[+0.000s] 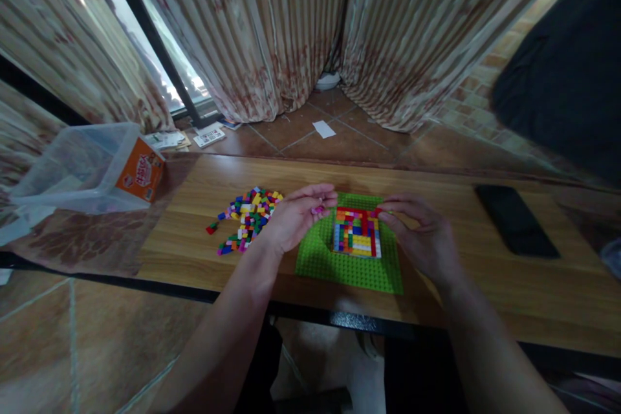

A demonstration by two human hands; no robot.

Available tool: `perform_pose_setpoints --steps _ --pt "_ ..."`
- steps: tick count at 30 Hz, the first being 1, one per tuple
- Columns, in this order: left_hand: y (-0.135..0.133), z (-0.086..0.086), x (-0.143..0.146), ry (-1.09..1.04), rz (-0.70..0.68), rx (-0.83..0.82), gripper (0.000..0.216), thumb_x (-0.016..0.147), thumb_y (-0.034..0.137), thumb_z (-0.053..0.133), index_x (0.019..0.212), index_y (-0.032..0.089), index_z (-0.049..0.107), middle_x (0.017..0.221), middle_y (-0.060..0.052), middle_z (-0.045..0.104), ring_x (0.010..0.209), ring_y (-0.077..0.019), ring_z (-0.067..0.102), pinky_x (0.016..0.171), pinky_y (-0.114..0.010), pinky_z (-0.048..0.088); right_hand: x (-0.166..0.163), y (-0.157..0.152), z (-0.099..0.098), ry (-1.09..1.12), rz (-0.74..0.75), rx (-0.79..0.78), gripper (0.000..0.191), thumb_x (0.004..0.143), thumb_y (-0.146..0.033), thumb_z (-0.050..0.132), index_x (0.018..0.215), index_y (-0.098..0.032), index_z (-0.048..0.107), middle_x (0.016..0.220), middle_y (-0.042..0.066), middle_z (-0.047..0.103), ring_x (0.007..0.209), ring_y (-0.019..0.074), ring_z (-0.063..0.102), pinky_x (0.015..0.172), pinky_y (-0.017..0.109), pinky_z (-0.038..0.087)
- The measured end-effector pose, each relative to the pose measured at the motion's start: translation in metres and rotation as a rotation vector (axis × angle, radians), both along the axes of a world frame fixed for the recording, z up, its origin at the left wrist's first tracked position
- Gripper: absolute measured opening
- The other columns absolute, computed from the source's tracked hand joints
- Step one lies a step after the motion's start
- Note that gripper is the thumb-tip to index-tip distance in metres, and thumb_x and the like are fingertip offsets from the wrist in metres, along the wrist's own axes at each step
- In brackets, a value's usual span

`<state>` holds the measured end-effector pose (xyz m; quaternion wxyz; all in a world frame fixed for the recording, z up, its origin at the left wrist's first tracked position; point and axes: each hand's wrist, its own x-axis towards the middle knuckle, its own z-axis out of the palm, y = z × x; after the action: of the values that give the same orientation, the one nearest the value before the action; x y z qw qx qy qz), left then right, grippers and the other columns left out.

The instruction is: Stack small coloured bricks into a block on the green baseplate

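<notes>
A green baseplate lies on the wooden table, with a square patch of coloured bricks built on its far half. My left hand hovers at the plate's left edge, fingers pinched on a small pink brick. At the patch's right side is my right hand, its fingertips curled and pressing on the top right corner of the bricks. A loose pile of small coloured bricks lies on the table just left of my left hand.
A dark phone lies flat on the table's right part. A clear plastic tub with an orange label stands off the table's left end. Striped curtains and a tiled floor are behind the table.
</notes>
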<state>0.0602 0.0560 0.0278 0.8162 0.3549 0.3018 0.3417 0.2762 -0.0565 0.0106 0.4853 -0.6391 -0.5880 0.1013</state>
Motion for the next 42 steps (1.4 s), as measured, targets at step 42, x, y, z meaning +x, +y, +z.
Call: perform_pose_setpoints --steps 42 --pt "0.000 -0.003 0.003 0.129 0.073 -0.011 0.018 0.093 0.002 0.056 0.098 0.010 0.071 0.089 -0.008 0.076 0.076 -0.0129 0.073 0.088 -0.032 0.057 -0.002 0.016 -0.023 0.096 -0.075 -0.124 0.021 0.084 -0.044 0.071 0.090 -0.024 0.076 0.100 0.005 0.073 0.096 0.0236 0.068 0.092 0.045 0.052"
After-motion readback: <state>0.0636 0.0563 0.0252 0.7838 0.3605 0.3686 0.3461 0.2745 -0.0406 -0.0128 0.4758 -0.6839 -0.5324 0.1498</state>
